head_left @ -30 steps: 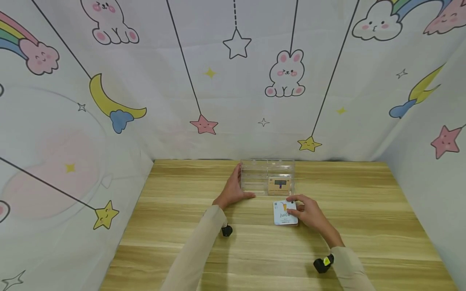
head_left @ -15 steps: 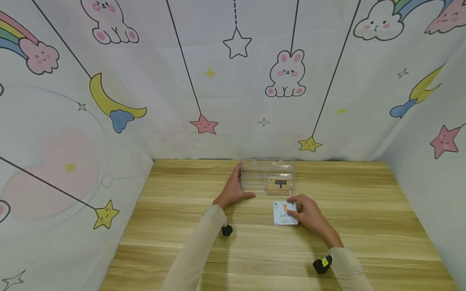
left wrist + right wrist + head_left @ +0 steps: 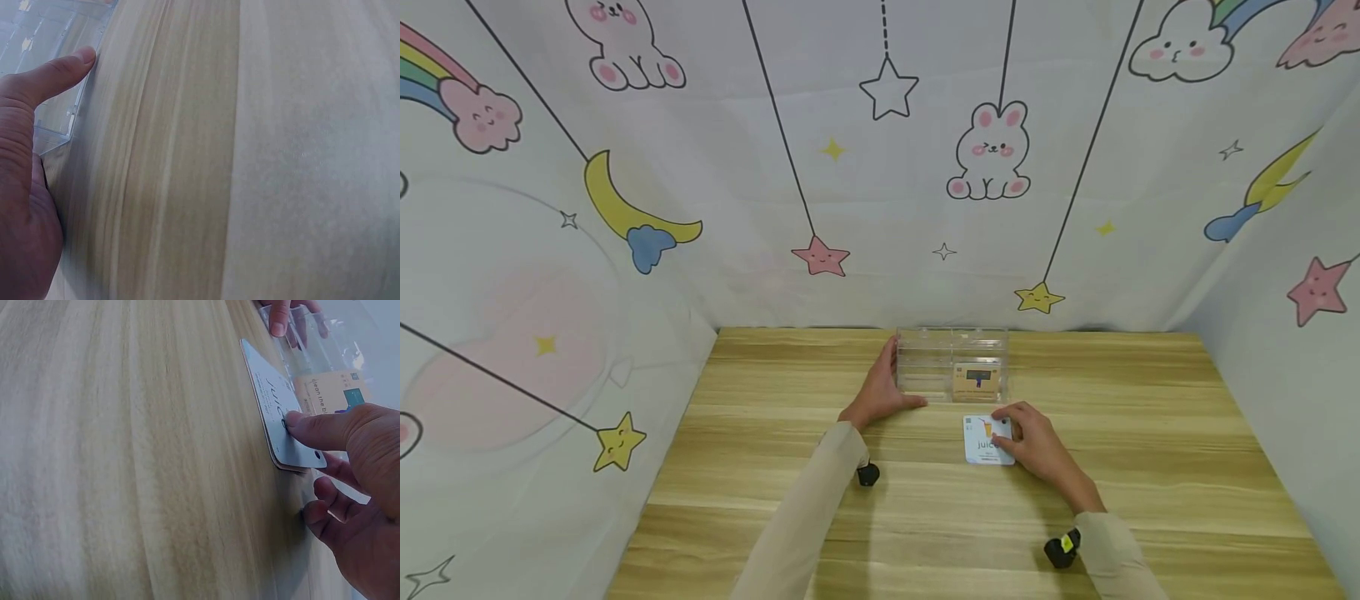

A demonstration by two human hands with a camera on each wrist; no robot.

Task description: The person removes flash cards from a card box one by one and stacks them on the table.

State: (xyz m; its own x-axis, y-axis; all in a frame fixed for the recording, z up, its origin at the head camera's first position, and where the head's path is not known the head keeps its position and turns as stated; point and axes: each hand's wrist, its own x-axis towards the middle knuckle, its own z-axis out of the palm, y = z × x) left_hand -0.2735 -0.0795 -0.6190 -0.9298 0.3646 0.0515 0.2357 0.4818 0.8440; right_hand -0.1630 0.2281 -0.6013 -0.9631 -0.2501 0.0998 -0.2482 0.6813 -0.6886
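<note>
In the head view, a clear plastic compartment rack (image 3: 924, 360) stands at the back of the table. My left hand (image 3: 880, 393) grips its left side, the thumb (image 3: 69, 67) lying along the front edge. One front right compartment holds a tan picture card (image 3: 964, 393). Just before the rack, my right hand (image 3: 1036, 446) pinches a small stack of white flash cards (image 3: 977, 455) by the right edge. "Juice" and a drink picture are printed on the top card. From the right wrist view, the thumb (image 3: 312, 428) presses the card face and the stack tilts above the wood.
The wood-grain table (image 3: 760, 483) reaches back to a white curtain (image 3: 895, 192) printed with stars and rabbits. More of this cloth hangs at both sides. A small black camera (image 3: 868, 475) sits at the left wrist, another black camera (image 3: 1060, 552) at the right.
The right hand and the card stack have shifted very slightly downward in the head view. The left hand keeps its hold on the rack.
</note>
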